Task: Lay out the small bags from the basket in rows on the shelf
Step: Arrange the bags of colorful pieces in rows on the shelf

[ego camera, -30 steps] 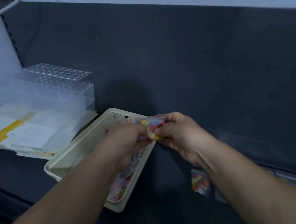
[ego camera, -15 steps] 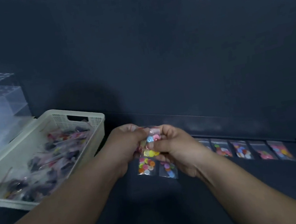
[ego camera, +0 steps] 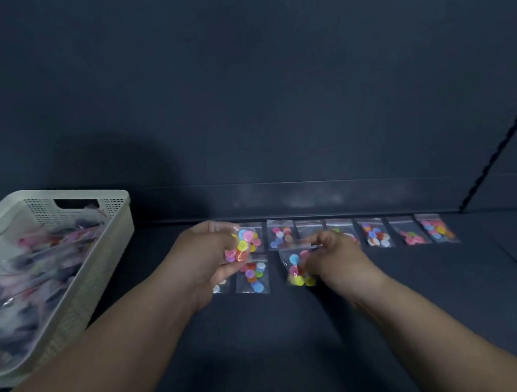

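1. The left hand [ego camera: 208, 264], at the centre of the frame, has its fingers curled closed around a small clear bag of coloured buttons [ego camera: 244, 245], pinched between thumb and fingertips and lifted off the shelf.
2. The right hand [ego camera: 340, 259], just right of centre, has its fingers bent down onto another button bag [ego camera: 297, 269]; the bag is at the shelf surface, though motion blur hides whether it lies fully flat.
3. That bag sits in the front row, to the right of a laid bag [ego camera: 252, 276] with red, blue and purple buttons; another bag's corner peeks out beneath the left hand.
4. Behind, a back row of button bags [ego camera: 375, 235] runs along the rear edge of the dark shelf [ego camera: 307, 340], from behind the left hand out to the right of centre, the bags side by side and nearly touching.
5. The cream perforated plastic basket [ego camera: 115, 239] stands at the left edge of the frame on the same shelf, well apart from the rows.
6. Inside it lies a blurred heap of bags [ego camera: 25, 273], colours indistinct.
7. A dark back panel [ego camera: 232, 81] fills the upper frame.
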